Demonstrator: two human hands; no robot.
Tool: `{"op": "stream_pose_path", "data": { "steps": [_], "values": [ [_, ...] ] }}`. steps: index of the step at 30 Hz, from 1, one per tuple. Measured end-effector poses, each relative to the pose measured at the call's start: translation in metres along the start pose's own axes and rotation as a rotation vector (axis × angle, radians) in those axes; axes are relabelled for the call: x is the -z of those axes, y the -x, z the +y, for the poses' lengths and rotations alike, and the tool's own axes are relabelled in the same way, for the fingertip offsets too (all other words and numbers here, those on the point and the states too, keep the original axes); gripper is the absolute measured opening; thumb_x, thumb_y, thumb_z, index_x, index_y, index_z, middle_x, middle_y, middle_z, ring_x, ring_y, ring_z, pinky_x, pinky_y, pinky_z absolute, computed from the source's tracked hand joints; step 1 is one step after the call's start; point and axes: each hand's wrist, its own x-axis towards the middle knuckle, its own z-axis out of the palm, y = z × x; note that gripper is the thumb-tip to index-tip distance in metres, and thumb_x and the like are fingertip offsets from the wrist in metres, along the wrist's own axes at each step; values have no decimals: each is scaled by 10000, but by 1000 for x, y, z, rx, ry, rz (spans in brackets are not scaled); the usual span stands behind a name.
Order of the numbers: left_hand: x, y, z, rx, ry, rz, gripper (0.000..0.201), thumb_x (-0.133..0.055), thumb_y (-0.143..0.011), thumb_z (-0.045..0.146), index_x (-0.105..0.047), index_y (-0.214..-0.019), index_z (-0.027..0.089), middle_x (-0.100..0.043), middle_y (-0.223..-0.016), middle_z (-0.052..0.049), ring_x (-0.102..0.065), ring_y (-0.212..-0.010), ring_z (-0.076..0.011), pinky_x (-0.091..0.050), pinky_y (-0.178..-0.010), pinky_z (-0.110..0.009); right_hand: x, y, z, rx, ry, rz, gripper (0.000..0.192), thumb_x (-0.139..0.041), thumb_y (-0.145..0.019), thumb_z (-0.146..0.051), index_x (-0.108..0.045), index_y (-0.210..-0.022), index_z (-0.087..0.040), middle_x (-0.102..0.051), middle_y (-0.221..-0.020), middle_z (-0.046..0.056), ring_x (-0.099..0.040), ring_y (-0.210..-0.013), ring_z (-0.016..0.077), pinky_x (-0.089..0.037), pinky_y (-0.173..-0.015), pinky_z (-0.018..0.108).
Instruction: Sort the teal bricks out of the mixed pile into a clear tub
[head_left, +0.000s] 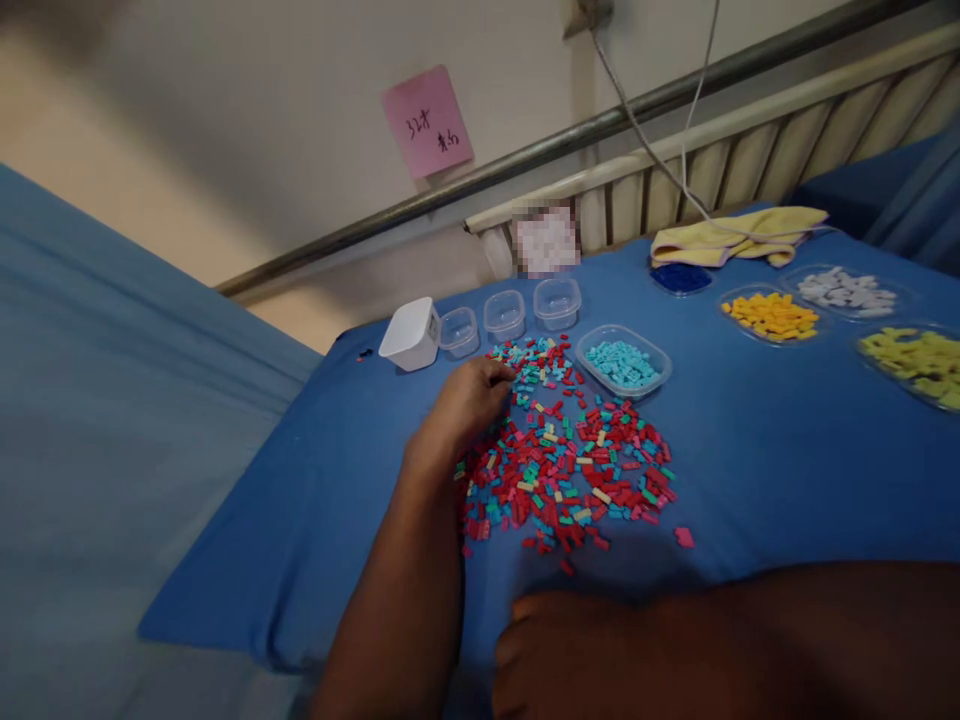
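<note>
Your left hand rests fingers curled on the top-left edge of the scattered pile of small red, teal and yellow plastic bricks mid blue-clothed tabletop; grip unclear. Your right hand lies loosely closed at the near edge, holding nothing visible.

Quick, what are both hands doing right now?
Left hand: fingers curled, touching the pile of small bricks; a held piece cannot be told.
Right hand: resting, holding nothing visible.
</note>
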Motion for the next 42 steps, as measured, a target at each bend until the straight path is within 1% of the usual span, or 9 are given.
{"op": "stream_pose_path", "data": {
  "steps": [7, 15, 18, 21, 28, 32, 35, 38, 42],
  "values": [
    [-7, 3, 4, -155, -187, -116, 480, -616, -928, 115, -837, -1342, 217, -776, -1385, -117, -724, -1286, -294, -559, -1176, -395, -16, 1, 4, -6, 37, 28, 133, -753, -1076, -429, -711, -1099, -306, -816, -991, -46, -721, -963, 198, -443, -777, 395],
    [-2, 5, -5, -92, -134, -57, 605, -591, -852, 56, -772, -1415, 182, -756, -1399, -142, -705, -1248, -288, -557, -1120, -395, -21, 0, 3, -30, -2, 33, 138, -729, -1086, -434, -706, -1097, -299, -822, -947, -49, -727, -940, 202, -443, -779, 399],
    [1, 5, -3, -52, -130, -4, 348, -580, -946, 145, -822, -1196, 151, -791, -1185, -131, -713, -1043, -257, -552, -951, -349, -23, 0, 3, -33, -4, 27, 151, -761, -1068, -440, -706, -1073, -299, -815, -922, -59, -717, -884, 191, -436, -769, 395],
    [1, 5, 2, -27, -117, -79, 237, -578, -973, 197, -811, -941, 176, -778, -944, -72, -664, -828, -212, -469, -749, -310, -17, 0, 4, -19, 0, -11, 187, -804, -1039, -425, -698, -984, -281, -806, -886, -68, -707, -846, 176, -431, -743, 386],
    [13, 17, 19, 151, -209, -288, 179, -633, -911, 208, -775, -804, 199, -720, -753, -31, -579, -654, -183, -348, -610, -319, -11, -2, 4, 5, -12, 11, 186, -854, -990, -411, -736, -963, -270, -818, -852, -52, -702, -800, 181, -410, -673, 386],
    [16, 19, 25, 45, -156, -268, 193, -628, -916, 182, -820, -897, 200, -784, -879, -45, -653, -748, -196, -435, -668, -305, -18, 0, 4, 1, -32, 24, 177, -858, -969, -439, -751, -963, -299, -809, -828, -46, -697, -776, 193, -388, -659, 398],
    [8, 16, 27, -60, -151, -217, 336, -565, -920, 100, -861, -1047, 197, -834, -1085, -81, -729, -918, -227, -518, -804, -315, -18, 2, 4, -4, -44, 38, 173, -832, -994, -418, -731, -944, -287, -810, -855, -52, -691, -774, 185, -379, -658, 400],
    [0, 14, 26, -53, -162, -218, 431, -552, -913, 61, -872, -1169, 193, -838, -1231, -100, -759, -1071, -264, -555, -909, -348, -15, 4, 3, 9, -41, 43, 176, -810, -1020, -430, -721, -994, -281, -819, -899, -58, -698, -807, 183, -380, -671, 392],
    [4, 14, 18, -15, -10, -267, 414, -560, -857, 24, -872, -1071, 193, -854, -1091, -49, -769, -975, -222, -576, -869, -304, -13, 3, 2, -4, -26, 22, 190, -823, -1014, -412, -704, -976, -270, -807, -872, -68, -674, -771, 172, -383, -676, 380]
  ]
}}
